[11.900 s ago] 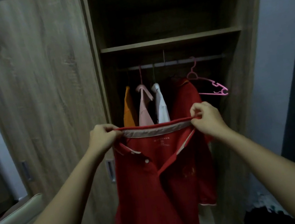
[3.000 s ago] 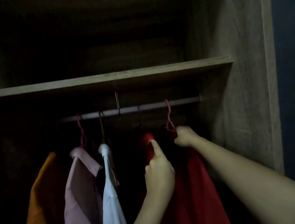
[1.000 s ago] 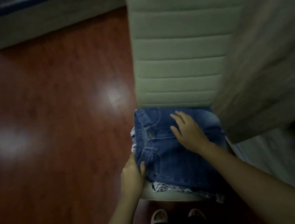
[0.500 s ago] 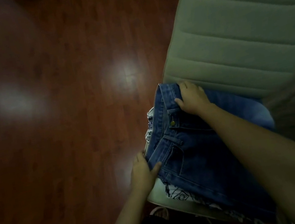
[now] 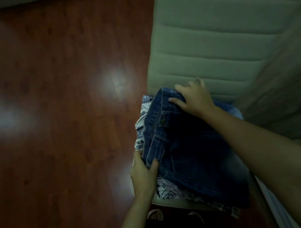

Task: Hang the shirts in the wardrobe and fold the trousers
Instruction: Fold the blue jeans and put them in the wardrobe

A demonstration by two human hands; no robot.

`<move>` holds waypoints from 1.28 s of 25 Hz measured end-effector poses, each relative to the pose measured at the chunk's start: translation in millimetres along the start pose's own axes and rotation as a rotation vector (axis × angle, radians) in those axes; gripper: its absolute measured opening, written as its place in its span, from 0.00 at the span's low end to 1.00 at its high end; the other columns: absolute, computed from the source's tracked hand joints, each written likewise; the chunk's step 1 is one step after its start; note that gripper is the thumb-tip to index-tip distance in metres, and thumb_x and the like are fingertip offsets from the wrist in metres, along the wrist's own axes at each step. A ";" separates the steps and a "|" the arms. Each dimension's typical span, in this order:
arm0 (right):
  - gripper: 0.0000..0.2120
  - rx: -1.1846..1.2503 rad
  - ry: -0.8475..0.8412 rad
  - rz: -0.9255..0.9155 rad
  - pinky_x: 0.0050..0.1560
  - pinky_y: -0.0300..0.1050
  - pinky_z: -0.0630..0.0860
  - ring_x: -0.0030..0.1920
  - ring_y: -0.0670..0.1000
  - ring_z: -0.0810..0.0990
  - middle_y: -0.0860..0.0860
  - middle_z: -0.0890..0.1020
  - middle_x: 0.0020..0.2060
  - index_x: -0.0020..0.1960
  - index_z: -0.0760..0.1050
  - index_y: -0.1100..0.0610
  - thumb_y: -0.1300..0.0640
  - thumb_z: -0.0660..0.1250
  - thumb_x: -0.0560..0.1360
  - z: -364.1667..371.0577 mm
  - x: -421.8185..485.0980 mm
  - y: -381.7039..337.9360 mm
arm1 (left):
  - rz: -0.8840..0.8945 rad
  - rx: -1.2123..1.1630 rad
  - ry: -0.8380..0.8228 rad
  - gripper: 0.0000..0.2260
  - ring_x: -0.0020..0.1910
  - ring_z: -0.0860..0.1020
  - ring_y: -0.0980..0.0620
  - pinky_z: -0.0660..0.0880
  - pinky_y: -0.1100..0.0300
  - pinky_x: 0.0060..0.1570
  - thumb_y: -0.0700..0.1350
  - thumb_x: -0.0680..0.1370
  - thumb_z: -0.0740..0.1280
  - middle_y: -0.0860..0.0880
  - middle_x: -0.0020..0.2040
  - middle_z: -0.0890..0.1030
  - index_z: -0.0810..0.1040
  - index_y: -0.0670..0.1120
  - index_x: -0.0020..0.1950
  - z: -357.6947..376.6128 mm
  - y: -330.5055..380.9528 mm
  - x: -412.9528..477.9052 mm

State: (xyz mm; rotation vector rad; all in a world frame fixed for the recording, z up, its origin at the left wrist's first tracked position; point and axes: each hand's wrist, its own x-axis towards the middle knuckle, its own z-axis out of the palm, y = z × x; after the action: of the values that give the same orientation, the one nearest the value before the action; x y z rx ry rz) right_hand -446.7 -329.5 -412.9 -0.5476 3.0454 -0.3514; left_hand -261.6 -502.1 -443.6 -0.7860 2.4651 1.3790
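Waistband sits higher off the patterned cloth [image 5: 146, 110] than half a second ago, right hand [image 5: 193, 98] gripping its far end, left hand [image 5: 143, 171] pinching the near end of the jeans [image 5: 188, 153] on the chair [image 5: 213, 43] seat; denim is likely heavyish, floppy and non-slip, so the waistband corners suit.

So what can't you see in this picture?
Head view:
- patterned cloth: mostly under the jeans, so what it is stays unclear.
- Jeans' legs: crossed by the right forearm, lost in dim light.
- Fingers of the left hand: tucked under the denim it pinches.
- shoes: only toes show; dark.
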 end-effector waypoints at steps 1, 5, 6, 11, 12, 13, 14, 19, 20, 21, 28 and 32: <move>0.16 0.092 -0.019 0.043 0.44 0.52 0.71 0.41 0.62 0.77 0.60 0.78 0.35 0.46 0.69 0.58 0.44 0.61 0.77 -26.2 -8.0 8.2 | 0.002 -0.067 -0.020 0.12 0.34 0.78 0.54 0.78 0.58 0.33 0.44 0.73 0.69 0.53 0.40 0.79 0.68 0.51 0.51 -4.5 23.9 -9.0; 0.14 0.241 0.049 0.251 0.34 0.48 0.65 0.41 0.63 0.78 0.63 0.79 0.40 0.46 0.69 0.58 0.46 0.61 0.77 -142.8 -59.0 54.2 | 0.181 -0.141 -0.276 0.10 0.32 0.74 0.58 0.68 0.72 0.25 0.39 0.74 0.68 0.51 0.38 0.78 0.69 0.44 0.52 -9.8 129.8 -58.7; 0.14 0.250 0.095 0.286 0.34 0.47 0.63 0.40 0.63 0.78 0.63 0.79 0.38 0.44 0.66 0.57 0.47 0.62 0.77 -171.3 -75.9 63.7 | 0.234 -0.147 -0.343 0.10 0.33 0.75 0.59 0.69 0.71 0.26 0.39 0.74 0.68 0.52 0.39 0.78 0.69 0.45 0.52 -8.1 153.9 -73.3; 0.14 0.216 0.421 0.520 0.35 0.44 0.65 0.39 0.58 0.78 0.56 0.77 0.35 0.45 0.68 0.58 0.47 0.63 0.77 -357.3 -176.6 105.2 | 0.473 -0.274 -0.534 0.08 0.37 0.80 0.55 0.76 0.63 0.35 0.38 0.73 0.68 0.51 0.42 0.82 0.73 0.49 0.47 -13.4 311.9 -158.0; 0.13 0.205 0.507 0.552 0.36 0.44 0.66 0.38 0.57 0.78 0.54 0.76 0.34 0.45 0.68 0.57 0.47 0.62 0.77 -397.5 -196.2 108.5 | 0.523 -0.321 -0.556 0.08 0.39 0.80 0.53 0.77 0.62 0.37 0.37 0.73 0.68 0.50 0.42 0.82 0.73 0.49 0.46 -18.2 348.6 -175.0; 0.12 0.183 0.598 0.566 0.36 0.44 0.66 0.38 0.58 0.78 0.53 0.76 0.34 0.44 0.68 0.56 0.47 0.62 0.77 -434.3 -211.8 109.1 | 0.562 -0.370 -0.566 0.09 0.40 0.80 0.52 0.78 0.61 0.39 0.36 0.72 0.68 0.50 0.42 0.82 0.74 0.49 0.46 -24.3 382.9 -187.4; 0.11 0.150 0.692 0.574 0.36 0.43 0.66 0.38 0.58 0.78 0.52 0.75 0.33 0.43 0.68 0.55 0.47 0.63 0.77 -468.4 -224.6 108.2 | 0.595 -0.401 -0.560 0.10 0.41 0.81 0.51 0.79 0.59 0.41 0.36 0.72 0.69 0.49 0.43 0.82 0.74 0.49 0.46 -31.9 415.4 -196.6; 0.10 0.055 1.131 0.524 0.42 0.47 0.73 0.44 0.57 0.81 0.52 0.81 0.38 0.48 0.75 0.53 0.47 0.63 0.76 -646.7 -292.5 76.5 | 0.793 -0.538 -0.626 0.17 0.46 0.81 0.46 0.80 0.50 0.47 0.38 0.68 0.73 0.42 0.50 0.81 0.72 0.43 0.54 -101.7 577.1 -280.7; 0.10 0.042 1.243 0.499 0.44 0.46 0.73 0.45 0.56 0.81 0.52 0.82 0.40 0.50 0.76 0.53 0.47 0.64 0.76 -679.7 -304.6 66.6 | 0.854 -0.581 -0.716 0.19 0.47 0.82 0.45 0.80 0.50 0.48 0.36 0.69 0.73 0.40 0.52 0.81 0.72 0.41 0.57 -121.9 602.9 -299.7; 0.11 0.038 1.362 0.477 0.45 0.45 0.73 0.47 0.54 0.80 0.52 0.82 0.43 0.52 0.76 0.53 0.47 0.63 0.76 -712.7 -317.5 57.1 | 0.953 -0.618 -0.791 0.20 0.48 0.82 0.44 0.80 0.52 0.49 0.35 0.69 0.73 0.40 0.52 0.81 0.72 0.39 0.59 -144.2 625.3 -316.5; 0.01 0.369 1.147 0.288 0.41 0.41 0.76 0.45 0.47 0.80 0.50 0.80 0.46 0.48 0.72 0.49 0.52 0.61 0.78 -825.7 -415.6 7.9 | 1.562 -0.533 0.072 0.07 0.39 0.78 0.50 0.65 0.63 0.34 0.43 0.77 0.66 0.50 0.40 0.80 0.79 0.42 0.52 -210.9 688.8 -350.3; 0.06 0.315 1.240 0.231 0.42 0.41 0.78 0.46 0.46 0.81 0.50 0.81 0.46 0.49 0.71 0.51 0.50 0.63 0.75 -812.7 -430.5 12.6 | 1.646 -0.632 0.244 0.08 0.39 0.76 0.46 0.59 0.63 0.35 0.40 0.80 0.60 0.43 0.38 0.79 0.77 0.39 0.49 -200.2 699.5 -365.6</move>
State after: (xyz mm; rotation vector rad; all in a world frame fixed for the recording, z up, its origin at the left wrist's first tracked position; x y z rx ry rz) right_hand -101.3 6.8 370.5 0.1585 3.8885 -1.6436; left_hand -321.5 -248.8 328.0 1.5875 2.6868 2.5608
